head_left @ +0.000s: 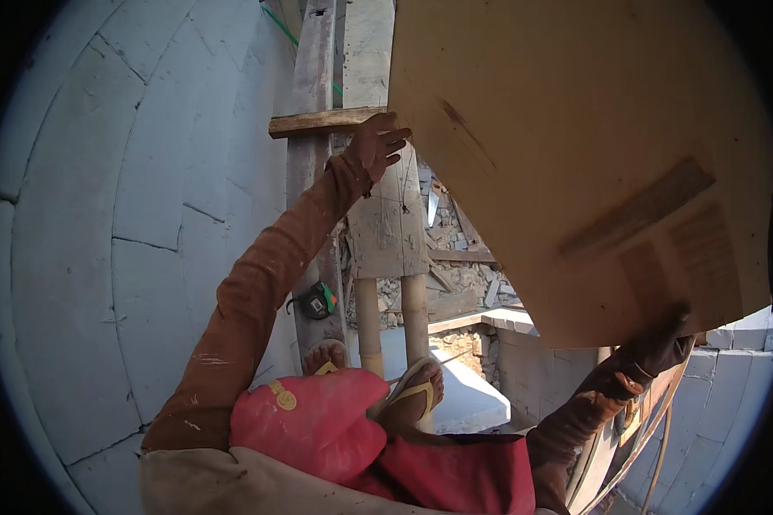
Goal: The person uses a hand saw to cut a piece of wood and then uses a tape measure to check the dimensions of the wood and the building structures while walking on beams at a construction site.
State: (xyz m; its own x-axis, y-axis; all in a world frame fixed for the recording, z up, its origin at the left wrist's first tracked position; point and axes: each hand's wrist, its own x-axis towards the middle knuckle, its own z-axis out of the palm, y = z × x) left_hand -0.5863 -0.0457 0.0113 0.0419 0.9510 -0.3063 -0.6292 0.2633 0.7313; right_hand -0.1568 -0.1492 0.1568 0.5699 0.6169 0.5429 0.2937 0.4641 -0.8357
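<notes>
A large brown plywood sheet (524, 172) fills the upper right, tilted, with darker stained patches on its face. My right hand (666, 343) grips its lower edge near the right corner; the fingers are partly in shadow. At the sheet's left edge is my left hand (378, 146), its fingers apart and pointing right. The fingertips reach the sheet's edge; whether they press on it I cannot tell. Just behind that hand a short wooden batten (318, 122) lies across the planks. A black and green tape measure (318, 300) rests on the long plank nearer my feet.
A pale block wall (146, 215) rises along the left. My sandalled feet stand by a narrow plank walkway (386, 232) over two round poles (414, 313). Rubble and wood scraps (455, 232) lie far below. More block wall (541, 378) stands at the lower right.
</notes>
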